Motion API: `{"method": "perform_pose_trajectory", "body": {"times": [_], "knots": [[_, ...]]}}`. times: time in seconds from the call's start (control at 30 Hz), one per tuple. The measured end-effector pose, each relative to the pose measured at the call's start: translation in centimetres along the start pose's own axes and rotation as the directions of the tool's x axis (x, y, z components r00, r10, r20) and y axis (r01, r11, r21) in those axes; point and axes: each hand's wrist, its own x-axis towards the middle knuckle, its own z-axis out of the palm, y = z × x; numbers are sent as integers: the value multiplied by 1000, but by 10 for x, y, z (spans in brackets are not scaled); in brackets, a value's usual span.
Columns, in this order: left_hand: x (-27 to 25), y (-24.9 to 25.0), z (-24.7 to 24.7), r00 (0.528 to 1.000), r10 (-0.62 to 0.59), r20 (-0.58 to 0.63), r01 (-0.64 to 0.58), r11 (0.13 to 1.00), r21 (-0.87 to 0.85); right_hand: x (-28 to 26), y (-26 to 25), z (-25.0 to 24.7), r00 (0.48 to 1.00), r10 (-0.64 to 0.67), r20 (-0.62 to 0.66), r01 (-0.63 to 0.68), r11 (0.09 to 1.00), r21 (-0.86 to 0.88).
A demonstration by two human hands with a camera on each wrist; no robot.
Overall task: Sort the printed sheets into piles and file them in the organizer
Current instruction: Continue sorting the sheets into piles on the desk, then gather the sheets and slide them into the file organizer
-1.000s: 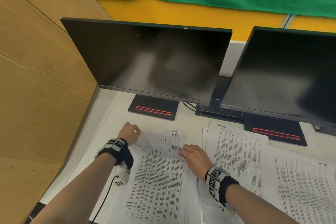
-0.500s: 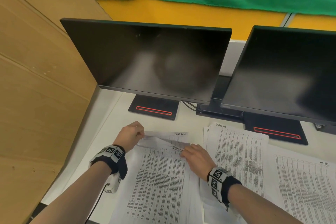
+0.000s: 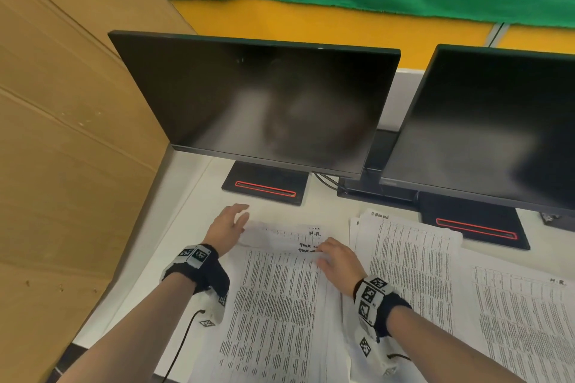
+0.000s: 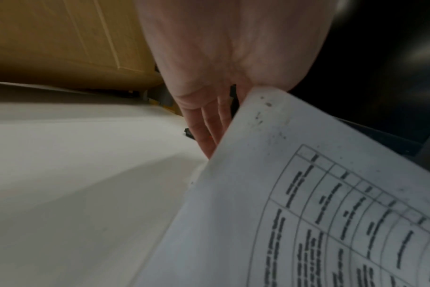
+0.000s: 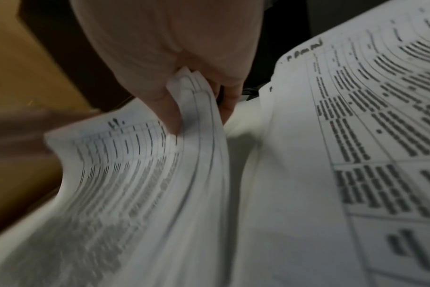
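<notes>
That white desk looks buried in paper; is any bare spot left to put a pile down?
Bare desk shows left of the left hand, along the wooden panel, and in a strip before the left monitor's base. Rightward it is crowded: the sheets under both hands, then two more piles.

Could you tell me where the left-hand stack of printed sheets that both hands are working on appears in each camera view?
Head: left-hand stack, lower centre, between both wrists.
Left wrist: lower right, corner beside the left hand.
Right wrist: lower left, edges pinched by the right hand.
Shared landmark: the wooden partition.
</notes>
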Motion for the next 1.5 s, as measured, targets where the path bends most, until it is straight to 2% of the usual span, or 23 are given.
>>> {"method": "perform_pose_trajectory", "body": {"times": [0.13,0.23,0.3,0.37,0.43,0.5,0.6,0.63,0.7,0.77,0.8,0.83,0.87,0.93,1.0,1.13,1.2,1.27,1.3,1.5], "knots": [[-12,-2,0,998,-38,-46,35,997,-66,5,0,-6,986,159,53,-165,977,136],[-31,4,-3,988,-121,-96,86,946,-313,10,1,-11,976,201,86,-213,965,154],[-42,7,-4,989,-144,-30,118,898,-424,13,-2,-15,969,235,76,-244,956,160],[-49,11,-4,986,-144,82,166,887,-431,17,-3,-20,943,326,62,-332,929,162],[-53,13,-4,975,-151,164,210,871,-444,23,-2,-27,911,407,71,-411,875,255],[-52,9,-2,967,-148,207,230,854,-466,27,-3,-36,902,423,89,-420,812,406],[-49,10,-3,966,-140,219,233,838,-493,30,-1,-52,887,444,128,-417,650,636],[-49,15,-4,969,-115,218,212,842,-496,30,-1,-54,875,465,135,-410,564,716],[-46,22,-4,975,-72,209,164,868,-468,33,5,-53,860,475,187,-372,333,867],[-43,31,-5,993,-46,104,87,898,-432,37,8,-53,871,415,261,-347,146,926],[-42,38,-7,999,-38,34,49,897,-439,37,4,-53,890,360,279,-338,111,935],[-40,44,-10,998,-36,-48,10,888,-459,35,-7,-55,913,291,286,-333,127,934],[-38,52,-13,990,-33,-134,-37,872,-489,33,-21,-58,930,232,286,-332,190,924],[-35,70,-21,952,-11,-305,-145,863,-484,35,-42,-63,965,182,190,-240,307,921],[-34,92,-27,916,37,-400,-233,860,-454,38,-67,-77,980,189,55,-116,327,938],[-29,125,-32,828,108,-550,-401,800,-446,50,-98,-99,976,139,-167,100,392,914],[-21,123,-28,810,85,-580,-415,783,-464,55,-101,-98,969,142,-204,116,469,876],[-11,113,-21,827,41,-560,-366,796,-483,62,-96,-89,958,189,-218,81,550,831],[-6,109,-18,841,12,-541,-329,805,-494,66,-91,-84,951,225,-215,55,559,827],[20,93,-9,889,-134,-438,-168,795,-582,87,-74,-71,901,420,-111,-95,440,893]]}}
